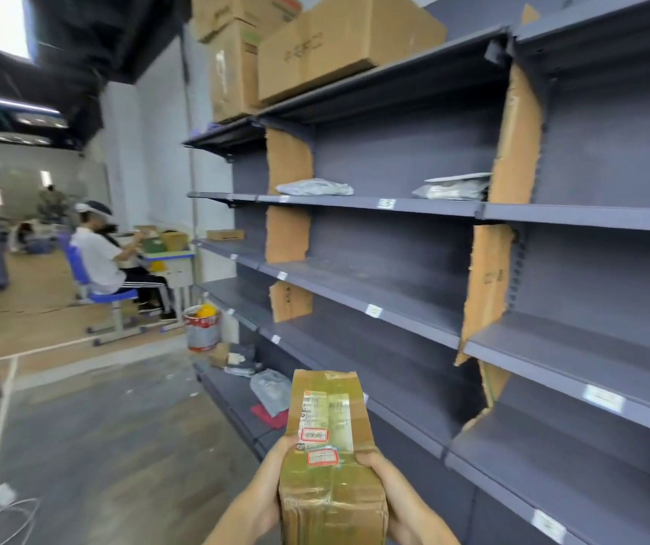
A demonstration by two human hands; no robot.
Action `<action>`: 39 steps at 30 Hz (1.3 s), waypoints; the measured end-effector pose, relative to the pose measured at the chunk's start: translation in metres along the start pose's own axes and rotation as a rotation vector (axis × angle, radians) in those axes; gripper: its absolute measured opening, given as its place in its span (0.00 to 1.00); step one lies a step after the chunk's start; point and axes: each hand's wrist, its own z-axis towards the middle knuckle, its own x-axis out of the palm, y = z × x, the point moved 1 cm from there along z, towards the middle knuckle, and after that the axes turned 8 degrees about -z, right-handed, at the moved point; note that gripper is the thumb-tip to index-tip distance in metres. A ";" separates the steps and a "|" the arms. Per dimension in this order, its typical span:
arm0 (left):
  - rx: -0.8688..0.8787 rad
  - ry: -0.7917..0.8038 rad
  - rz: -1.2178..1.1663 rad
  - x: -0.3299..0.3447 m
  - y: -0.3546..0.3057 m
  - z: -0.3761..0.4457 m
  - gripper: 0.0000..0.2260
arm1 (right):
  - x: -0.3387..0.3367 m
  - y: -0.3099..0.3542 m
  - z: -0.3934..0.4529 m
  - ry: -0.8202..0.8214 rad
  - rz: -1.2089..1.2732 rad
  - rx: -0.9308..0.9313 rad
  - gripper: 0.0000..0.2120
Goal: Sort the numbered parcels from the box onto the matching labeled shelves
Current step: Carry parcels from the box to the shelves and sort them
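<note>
I hold a long brown cardboard parcel (329,446) wrapped in clear tape in front of me, low in the view. It carries a white shipping label and two small red-bordered stickers. My left hand (272,485) grips its left side and my right hand (390,493) grips its right side. A grey metal shelving unit (374,285) runs along the right, with small white labels (386,203) on the shelf edges. Two grey bagged parcels (315,187) (453,188) lie on an upper shelf.
Torn cardboard dividers (488,285) split the shelves into bays. Big cardboard boxes (339,41) sit on top. On the lowest shelf lie plastic bags (270,389) and a red item. A paint bucket (202,326) stands at the shelf's end. A seated person (103,253) works at a desk to the left.
</note>
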 end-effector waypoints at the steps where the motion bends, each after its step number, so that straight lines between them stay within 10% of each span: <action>1: 0.019 -0.014 -0.015 -0.011 -0.007 0.002 0.14 | 0.009 0.001 0.012 0.018 -0.012 0.005 0.17; 16: 0.102 -0.144 -0.096 -0.166 -0.146 0.115 0.17 | 0.140 0.043 0.216 0.065 -0.078 -0.012 0.12; 39: 0.237 -0.302 -0.220 -0.228 -0.282 0.352 0.14 | 0.143 0.103 0.548 0.174 -0.187 -0.026 0.12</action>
